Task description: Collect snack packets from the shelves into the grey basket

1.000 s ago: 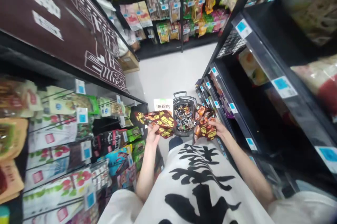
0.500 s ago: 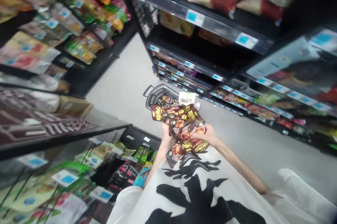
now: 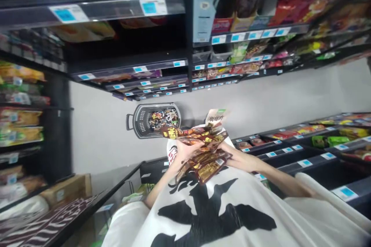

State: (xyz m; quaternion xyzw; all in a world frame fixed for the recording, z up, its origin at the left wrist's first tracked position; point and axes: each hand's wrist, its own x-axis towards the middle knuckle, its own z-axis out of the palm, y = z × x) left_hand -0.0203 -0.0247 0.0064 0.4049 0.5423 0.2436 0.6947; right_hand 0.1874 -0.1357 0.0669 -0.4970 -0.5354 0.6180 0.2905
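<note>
A bunch of dark brown snack packets (image 3: 207,166) with yellow lettering is held in front of my body. My left hand (image 3: 187,150) wraps round the bunch from the left, thumb lying across it. On the other side my right hand (image 3: 228,152) grips the same bunch, its fingers partly hidden behind the packets. A pale packet (image 3: 216,117) with a green top edge and dark lettering sticks out at the far side. Beyond my hands, a grey shopping basket (image 3: 140,123) stands on the floor, holding several small wrapped items.
Black shelves (image 3: 95,72) with blue and white price tags run along the far side. More shelves (image 3: 313,162) stand at right. Packets hang on a rack (image 3: 55,123) at left, near a cardboard box (image 3: 68,191). Grey floor (image 3: 98,119) lies between.
My view has turned to the right, so the basket now appears left of the packets. The bunch has tilted and its packets are fanned differently, with both hands still on it.
</note>
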